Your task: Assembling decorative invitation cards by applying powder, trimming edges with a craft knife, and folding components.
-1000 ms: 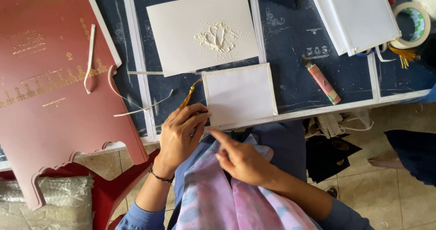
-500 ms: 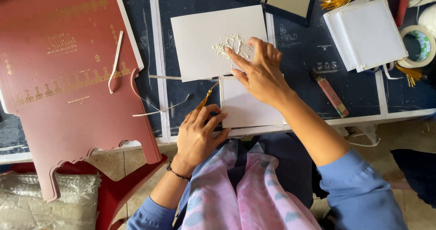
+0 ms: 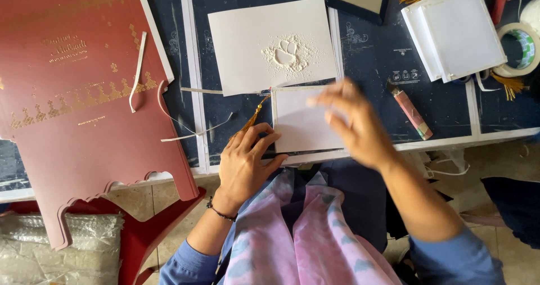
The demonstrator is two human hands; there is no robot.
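Returning from embossed sheet (image 3: 270,43), open right hand (image 3: 351,122) over small card (image 3: 304,127); left hand (image 3: 244,161) pinning it.

Dark blue table (image 3: 371,54) with white sheet (image 3: 247,37), white card (image 3: 301,127), red board (image 3: 73,94), tape roll (image 3: 520,49).

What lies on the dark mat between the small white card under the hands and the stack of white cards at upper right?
In the head view, a pink-wrapped stick-shaped tube lies there, diagonally, on the dark printed mat.
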